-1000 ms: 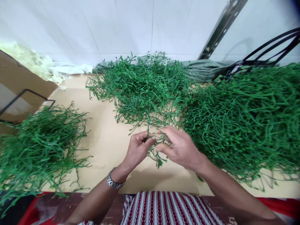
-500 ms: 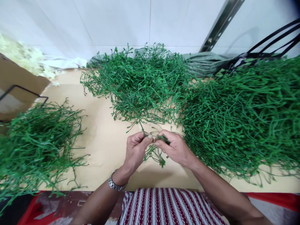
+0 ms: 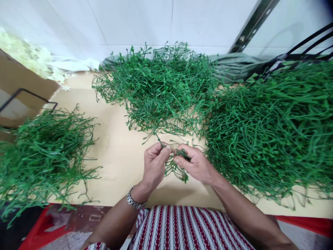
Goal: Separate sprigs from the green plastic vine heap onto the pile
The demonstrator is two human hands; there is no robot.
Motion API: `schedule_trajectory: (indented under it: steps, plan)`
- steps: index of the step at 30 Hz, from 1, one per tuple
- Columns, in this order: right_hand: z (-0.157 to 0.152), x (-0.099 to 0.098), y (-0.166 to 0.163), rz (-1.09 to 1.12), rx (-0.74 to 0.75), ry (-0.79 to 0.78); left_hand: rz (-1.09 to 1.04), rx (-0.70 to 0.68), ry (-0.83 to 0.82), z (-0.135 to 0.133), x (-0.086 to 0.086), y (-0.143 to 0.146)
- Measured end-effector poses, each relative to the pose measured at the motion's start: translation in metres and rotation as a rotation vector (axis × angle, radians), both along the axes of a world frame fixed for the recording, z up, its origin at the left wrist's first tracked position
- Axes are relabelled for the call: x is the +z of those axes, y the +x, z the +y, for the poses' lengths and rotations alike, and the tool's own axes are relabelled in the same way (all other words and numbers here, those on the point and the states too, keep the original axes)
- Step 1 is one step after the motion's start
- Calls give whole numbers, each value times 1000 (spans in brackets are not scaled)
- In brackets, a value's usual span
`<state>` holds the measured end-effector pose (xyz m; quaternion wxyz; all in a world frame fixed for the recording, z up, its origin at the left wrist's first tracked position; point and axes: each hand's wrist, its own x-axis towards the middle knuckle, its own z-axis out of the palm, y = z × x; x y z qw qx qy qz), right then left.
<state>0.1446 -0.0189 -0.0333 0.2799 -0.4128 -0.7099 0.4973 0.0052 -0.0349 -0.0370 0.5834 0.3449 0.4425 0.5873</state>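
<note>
My left hand, with a metal watch on its wrist, pinches a thin green plastic stem between thumb and fingers. My right hand is closed on the same branched sprig just beside it. The sprig's twiggy ends hang below both hands over the tan board. Directly behind the hands lies a middle pile of tangled green stems.
A big heap of green stems fills the right side. Another heap lies at the left, near a brown cardboard box with a black wire frame. Pale shreds sit at the far left by the white wall. Striped cloth covers my lap.
Both hands stay together on the sprig, working it; the right hand has closed tighter around the stem and the sprig has shifted slightly. The view moved a little.
</note>
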Motion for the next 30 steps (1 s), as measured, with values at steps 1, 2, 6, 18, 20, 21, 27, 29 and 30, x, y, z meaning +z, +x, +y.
schedule_trajectory:
  steps: [1, 2, 6, 18, 20, 21, 27, 29, 30]
  plan:
    - [-1, -1, 0, 33, -14, -24, -33, -1, -6, 0, 1, 1]
    - [-1, -3, 0, 70, -33, -43, -64, -4, -11, 1, 2, 2]
    - [-4, -5, -2, 215, -153, -90, -131, -24, -26, 3, 8, 4]
    - [3, 7, 2, 291, -371, 175, -52, 14, -74, 4, 9, -1]
    - [5, 15, 10, 359, -431, 311, 0, 13, -75, 5, 6, -5]
    - [7, 18, 14, 416, -467, 354, 34, 9, -75, 5, 5, -8]
    - [9, 23, 21, 271, -254, 184, 170, -122, -63, 3, 1, -17]
    - [10, 19, 15, 77, -117, 131, 174, -177, -49, 3, 2, -17]
    - [10, 17, 12, 22, -44, 101, 163, -196, -44, 3, 3, -17]
